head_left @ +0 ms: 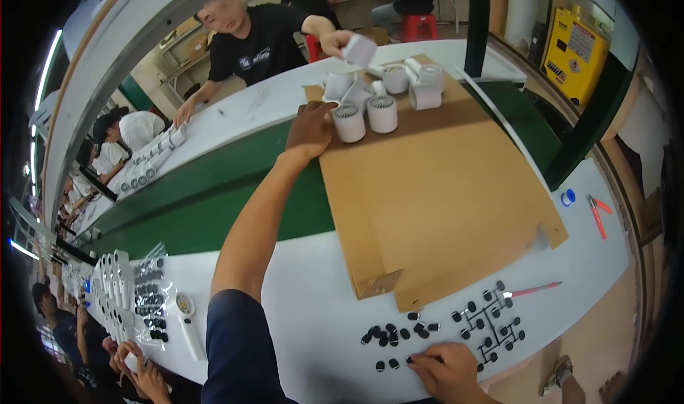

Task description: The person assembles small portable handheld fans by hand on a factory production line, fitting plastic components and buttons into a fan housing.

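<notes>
My left hand (311, 130) is stretched far out to the cardboard sheet's far left corner. Its fingers are bent against the side of a white cylindrical housing (349, 124) with a vented top; the fingertips are partly hidden. A similar white housing (382, 115) stands right beside it. Near the front edge of the table, my right hand (447, 372) pinches a small black oval piece (410, 360). Several loose black pieces (388, 334) lie just beyond it. To its right are more black pieces still joined to a branching black frame (490, 320).
The cardboard sheet (442, 190) spans the green belt (214, 211). A red pen (534, 290), blue spool (568, 197) and red-handled cutters (597, 215) lie right. White handheld bodies (114, 290) and bagged black parts (151, 297) lie left. Across, a co-worker's hand (335, 44) holds a white part (359, 50).
</notes>
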Tool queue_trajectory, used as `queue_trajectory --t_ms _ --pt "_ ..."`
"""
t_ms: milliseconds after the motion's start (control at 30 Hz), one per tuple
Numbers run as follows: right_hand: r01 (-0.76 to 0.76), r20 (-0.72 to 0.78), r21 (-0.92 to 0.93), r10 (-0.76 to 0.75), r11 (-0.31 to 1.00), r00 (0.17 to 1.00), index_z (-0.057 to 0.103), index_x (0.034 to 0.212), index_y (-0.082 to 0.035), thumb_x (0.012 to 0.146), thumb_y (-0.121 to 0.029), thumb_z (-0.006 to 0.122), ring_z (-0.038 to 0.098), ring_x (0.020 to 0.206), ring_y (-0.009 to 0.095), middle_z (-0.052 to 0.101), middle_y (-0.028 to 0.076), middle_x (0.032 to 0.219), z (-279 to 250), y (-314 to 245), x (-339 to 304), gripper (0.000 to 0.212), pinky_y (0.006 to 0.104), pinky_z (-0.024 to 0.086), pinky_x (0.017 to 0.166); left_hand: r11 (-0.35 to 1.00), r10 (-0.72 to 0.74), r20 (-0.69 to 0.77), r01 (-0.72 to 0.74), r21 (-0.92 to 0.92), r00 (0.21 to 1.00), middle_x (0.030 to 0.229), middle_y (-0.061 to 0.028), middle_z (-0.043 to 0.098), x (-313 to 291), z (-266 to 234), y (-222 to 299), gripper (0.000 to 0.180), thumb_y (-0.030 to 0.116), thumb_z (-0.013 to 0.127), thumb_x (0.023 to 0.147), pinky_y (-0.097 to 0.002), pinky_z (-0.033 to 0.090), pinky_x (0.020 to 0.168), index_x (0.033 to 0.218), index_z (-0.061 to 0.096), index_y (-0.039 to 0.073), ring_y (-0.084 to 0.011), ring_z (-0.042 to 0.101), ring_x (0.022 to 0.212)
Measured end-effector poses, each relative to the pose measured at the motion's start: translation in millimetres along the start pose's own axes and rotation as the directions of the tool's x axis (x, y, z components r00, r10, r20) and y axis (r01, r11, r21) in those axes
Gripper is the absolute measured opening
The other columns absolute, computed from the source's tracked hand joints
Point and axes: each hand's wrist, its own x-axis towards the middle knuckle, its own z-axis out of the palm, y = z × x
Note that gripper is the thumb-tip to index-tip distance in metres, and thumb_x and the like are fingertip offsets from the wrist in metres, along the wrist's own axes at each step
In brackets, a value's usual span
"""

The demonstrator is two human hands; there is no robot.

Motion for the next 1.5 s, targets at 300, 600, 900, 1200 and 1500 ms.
queue_trajectory --t_ms 300,600,900,1200,1500 --pt "0.021 0.052 0.104 -0.026 0.994 0.998 0.063 0.078 -0.008 0.068 -0.011 0.072 0.055 0.067 0.027 0.057 0.007 0.073 1.7 7.1 0.3 0.014 0.0362 0.043 0.059 0.941 0.27 0.264 -0.312 0.131 0.926 0.114 -0.0095 0.049 22.3 -10.1 -2.3 0.044 0.006 0.061 0.069 -0.0384 0.034 0.097 0.113 0.058 0.013 -0.0286 0.042 0.113" --pt "0.095 0.004 -0.07 -0.094 0.993 0.996 0.063 0.073 -0.008 0.063 -0.009 0.075 0.055 0.063 0.024 0.057 0.004 0.072 11.5 10.6 -4.7 0.016 0.0327 0.043 0.057 0.98 0.198 0.081 -0.198 -0.007 0.977 0.105 -0.0169 0.056 -76.9 -93.8 56.4 0.027 0.014 0.055 0.085 -0.0435 0.041 0.087 0.109 0.051 0.003 -0.0335 0.052 0.103" --pt "0.1 -0.103 0.25 -0.076 0.963 0.992 0.06 0.082 0.0 0.072 0.006 0.066 0.059 0.06 0.024 0.063 0.012 0.073 26.5 -41.7 33.8 0.013 0.0284 0.045 0.053 -0.251 -0.182 0.65 0.605 -0.756 0.737 0.097 -0.0091 0.048 -275.2 -113.9 191.9 0.029 0.024 0.035 0.097 -0.0313 0.049 0.061 0.118 0.027 0.005 -0.0172 0.055 0.068" --pt "0.395 -0.113 -0.01 -0.393 0.919 0.912 0.064 0.088 -0.004 0.067 -0.004 0.074 0.057 0.059 0.018 0.062 0.006 0.076 70.4 -52.5 57.2 0.023 0.0259 0.043 0.049 -0.287 -0.077 0.575 0.534 -0.795 0.815 0.108 -0.0112 0.041 -307.0 -108.9 197.3 0.035 0.004 0.036 0.095 -0.0288 0.045 0.071 0.125 0.019 0.0 -0.0142 0.05 0.081" --pt "0.222 0.068 0.1 -0.229 0.97 0.971 0.066 0.084 -0.002 0.065 0.002 0.074 0.055 0.055 0.014 0.06 0.006 0.077 80.9 -52.6 69.6 0.021 0.0222 0.042 0.047 -0.214 -0.15 0.691 0.659 -0.721 0.707 0.089 -0.011 0.05 -314.6 -108.9 189.0 0.039 0.008 0.038 0.095 -0.03 0.045 0.066 0.125 0.015 -0.002 -0.0153 0.053 0.071"
